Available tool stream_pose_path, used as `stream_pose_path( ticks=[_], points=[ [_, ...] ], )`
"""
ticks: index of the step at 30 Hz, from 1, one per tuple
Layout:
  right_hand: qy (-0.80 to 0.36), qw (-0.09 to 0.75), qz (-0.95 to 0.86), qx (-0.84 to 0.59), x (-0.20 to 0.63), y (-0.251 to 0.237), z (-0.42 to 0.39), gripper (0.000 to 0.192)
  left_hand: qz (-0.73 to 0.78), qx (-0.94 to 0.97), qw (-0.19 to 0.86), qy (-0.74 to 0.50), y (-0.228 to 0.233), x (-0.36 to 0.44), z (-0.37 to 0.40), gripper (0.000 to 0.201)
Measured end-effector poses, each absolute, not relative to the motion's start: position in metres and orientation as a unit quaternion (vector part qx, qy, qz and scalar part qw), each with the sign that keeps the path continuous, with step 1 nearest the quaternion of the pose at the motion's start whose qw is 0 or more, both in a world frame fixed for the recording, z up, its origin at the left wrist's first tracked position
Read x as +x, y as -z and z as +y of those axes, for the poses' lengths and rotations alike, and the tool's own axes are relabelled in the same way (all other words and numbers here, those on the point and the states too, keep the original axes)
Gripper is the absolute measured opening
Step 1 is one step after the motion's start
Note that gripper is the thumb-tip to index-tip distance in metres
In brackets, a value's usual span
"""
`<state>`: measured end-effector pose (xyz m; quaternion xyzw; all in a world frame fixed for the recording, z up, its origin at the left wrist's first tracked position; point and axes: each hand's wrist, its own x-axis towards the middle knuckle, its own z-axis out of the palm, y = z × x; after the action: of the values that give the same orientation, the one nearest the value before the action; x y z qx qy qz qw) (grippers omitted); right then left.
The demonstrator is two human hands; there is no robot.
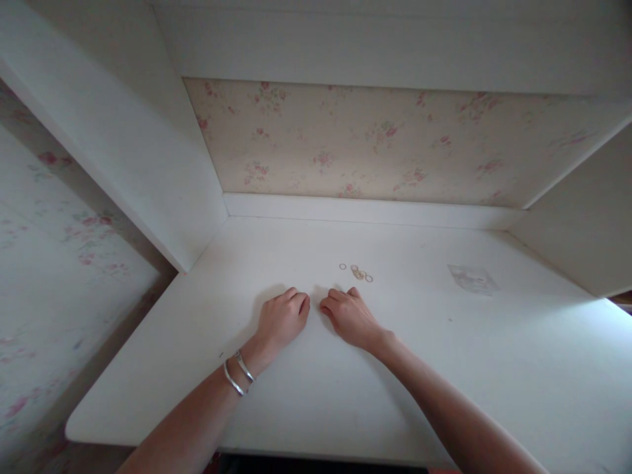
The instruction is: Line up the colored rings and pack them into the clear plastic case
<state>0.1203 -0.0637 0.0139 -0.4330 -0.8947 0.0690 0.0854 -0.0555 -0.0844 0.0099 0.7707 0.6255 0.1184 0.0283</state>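
Note:
My left hand (285,315) rests on the white desk (316,408) as a loose fist, with two silver bangles (239,374) around its wrist. Close beside it, a small gap apart, my right hand (348,316) also lies with its fingers curled in. No object shows in either hand, though the palms face down and are hidden. Just beyond my right hand is a small cluster of thin gold-coloured rings (359,272), some overlapping. A single similar ring (342,266) lies to the left of that cluster. Neither hand touches the rings.
A crumpled clear plastic bag (473,280) lies flat at the right. White panels (192,197) rise at the desk's left and right sides, and a white board (375,46) overhangs the back. Floral wallpaper (355,145) covers the wall. A tiny dark speck (221,355) sits left of the bangles.

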Motion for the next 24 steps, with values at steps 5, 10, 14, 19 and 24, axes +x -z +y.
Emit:
stream_pose_path(
  ticks=[5,10,14,19,24],
  points=[
    [-0.088,0.139,-0.874,-0.457,0.128,-0.02,-0.064,0.023,0.628,0.768,0.041,-0.121,-0.01,-0.056,-0.084,0.035],
    [-0.154,0.266,-0.797,-0.521,0.162,-0.007,-0.061,0.02,0.635,0.759,0.069,-0.131,-0.011,-0.052,-0.078,0.033],
    [-0.189,0.342,-0.713,-0.583,0.192,0.008,-0.06,0.024,0.612,0.772,0.098,-0.139,-0.014,-0.032,-0.059,0.033],
    [-0.21,0.395,-0.64,-0.625,0.212,0.017,-0.056,0.027,0.568,0.802,0.123,-0.138,-0.021,0.015,-0.023,0.03],
    [-0.218,0.407,-0.616,-0.639,0.22,0.021,-0.051,0.03,0.599,0.787,0.122,-0.085,-0.023,0.052,0.003,0.032]
  ],
)
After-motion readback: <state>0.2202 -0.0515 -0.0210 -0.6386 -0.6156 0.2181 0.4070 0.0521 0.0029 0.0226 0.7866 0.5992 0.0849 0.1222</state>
